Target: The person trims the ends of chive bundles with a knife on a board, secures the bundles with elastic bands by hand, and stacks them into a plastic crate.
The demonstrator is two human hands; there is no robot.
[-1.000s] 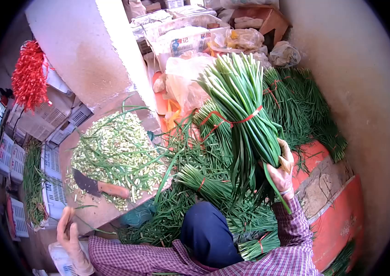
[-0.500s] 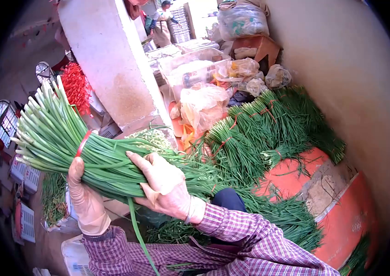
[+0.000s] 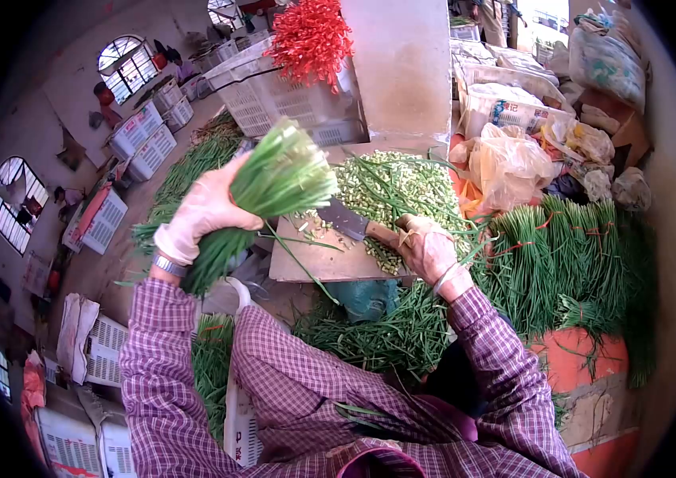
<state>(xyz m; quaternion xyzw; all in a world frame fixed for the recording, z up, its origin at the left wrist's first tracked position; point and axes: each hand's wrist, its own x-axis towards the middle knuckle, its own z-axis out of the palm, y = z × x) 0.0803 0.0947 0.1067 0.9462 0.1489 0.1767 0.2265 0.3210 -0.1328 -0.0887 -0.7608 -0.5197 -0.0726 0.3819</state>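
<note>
My left hand (image 3: 209, 205), gloved, is closed round a bunch of green chives (image 3: 282, 175). The pale stem ends point right and up, near the board, and the leaves hang below the hand. Any band round the bunch is hidden by the hand or blur. My right hand (image 3: 427, 248) grips the wooden handle of a knife (image 3: 346, 221), whose dark broad blade points left, just below and beside the stem ends. Under the knife is a wooden board (image 3: 306, 265), heaped with short cut stem pieces (image 3: 389, 187) and a few long leaves.
Tied chive bunches (image 3: 545, 255) stand along the right wall. A bundle of red ties (image 3: 311, 40) hangs over a white crate (image 3: 274, 99) behind the board. Plastic bags (image 3: 509, 167) lie back right. Loose leaves (image 3: 362, 334) are below the board; stacked crates (image 3: 143, 139) stand at left.
Both hands held the red-banded bunch at the left before. Now my left hand alone holds the bunch, and my right hand has taken hold of the knife. The view has turned left.
</note>
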